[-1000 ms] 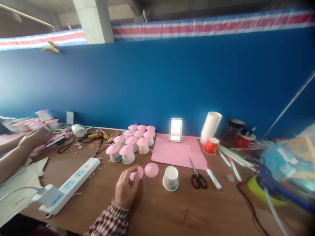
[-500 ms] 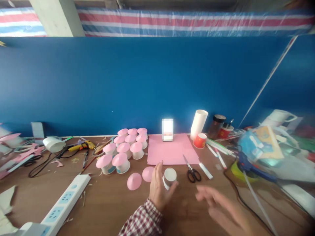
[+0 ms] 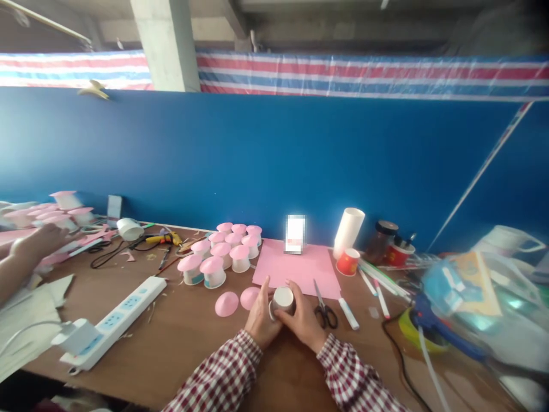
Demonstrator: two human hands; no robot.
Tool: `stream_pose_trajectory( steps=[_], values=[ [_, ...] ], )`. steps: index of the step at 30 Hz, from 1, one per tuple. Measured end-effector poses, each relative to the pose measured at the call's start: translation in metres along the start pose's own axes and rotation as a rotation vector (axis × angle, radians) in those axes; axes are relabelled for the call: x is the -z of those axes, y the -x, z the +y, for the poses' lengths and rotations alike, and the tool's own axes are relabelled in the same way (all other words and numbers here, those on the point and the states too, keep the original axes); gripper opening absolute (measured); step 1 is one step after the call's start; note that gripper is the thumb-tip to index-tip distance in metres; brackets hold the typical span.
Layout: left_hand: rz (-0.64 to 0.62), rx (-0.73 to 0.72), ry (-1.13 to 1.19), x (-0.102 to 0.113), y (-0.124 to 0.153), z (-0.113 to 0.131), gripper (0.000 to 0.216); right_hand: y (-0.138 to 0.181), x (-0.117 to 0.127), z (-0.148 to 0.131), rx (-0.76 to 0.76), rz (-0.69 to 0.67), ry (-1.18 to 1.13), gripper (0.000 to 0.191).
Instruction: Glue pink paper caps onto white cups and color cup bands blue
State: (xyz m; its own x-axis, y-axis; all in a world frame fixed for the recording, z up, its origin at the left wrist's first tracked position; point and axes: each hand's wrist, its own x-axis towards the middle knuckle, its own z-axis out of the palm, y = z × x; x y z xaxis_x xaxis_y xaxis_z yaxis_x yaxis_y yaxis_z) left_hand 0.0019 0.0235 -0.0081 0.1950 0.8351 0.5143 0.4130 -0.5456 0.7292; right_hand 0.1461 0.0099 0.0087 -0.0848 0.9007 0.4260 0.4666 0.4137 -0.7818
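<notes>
A white paper cup (image 3: 283,298), bottom up, stands between my hands near the middle of the table. My left hand (image 3: 261,320) is wrapped round its left side. From the right, my right hand (image 3: 303,317) grips it with the thumb across the front. Two pink paper cones (image 3: 226,304) lie just left of my left hand, the nearer one partly covered by it. Black-handled scissors (image 3: 325,313) rest beside my right hand. Behind my hands lies a pink paper sheet (image 3: 295,266).
Several cups with pink cone tops (image 3: 213,271) stand at left-centre. A white power strip (image 3: 124,320) lies left. Right are a white marker (image 3: 348,314), a red cup (image 3: 349,262), a jar (image 3: 381,240) and a tape roll (image 3: 422,332). Another person's hand (image 3: 40,247) is far left.
My right hand has come in from the right and now grips the cup together with my left. The view has shifted up and left, bringing another person's hand into sight.
</notes>
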Motion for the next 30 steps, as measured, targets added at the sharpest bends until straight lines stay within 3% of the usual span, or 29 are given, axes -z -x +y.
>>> stream_pose_trajectory(
  steps=[9,15,22,27,30],
  values=[
    [-0.06,0.028,0.042,-0.008,-0.003,0.0,0.093,-0.005,-0.009,0.004,-0.074,0.174,0.081,0.048],
    [-0.059,0.076,-0.009,-0.012,-0.008,-0.01,0.087,-0.006,-0.011,0.006,-0.094,0.136,0.09,0.051],
    [-0.001,-0.062,-0.121,-0.009,0.004,-0.003,0.082,-0.007,-0.013,0.008,-0.084,0.153,0.151,0.05],
    [-0.016,-0.109,-0.235,0.005,0.008,0.012,0.071,-0.004,-0.003,0.007,-0.091,0.157,0.163,0.072],
    [-0.006,-0.097,-0.255,0.023,0.002,0.017,0.061,0.004,0.015,-0.003,-0.061,0.13,0.199,0.065]
  ],
)
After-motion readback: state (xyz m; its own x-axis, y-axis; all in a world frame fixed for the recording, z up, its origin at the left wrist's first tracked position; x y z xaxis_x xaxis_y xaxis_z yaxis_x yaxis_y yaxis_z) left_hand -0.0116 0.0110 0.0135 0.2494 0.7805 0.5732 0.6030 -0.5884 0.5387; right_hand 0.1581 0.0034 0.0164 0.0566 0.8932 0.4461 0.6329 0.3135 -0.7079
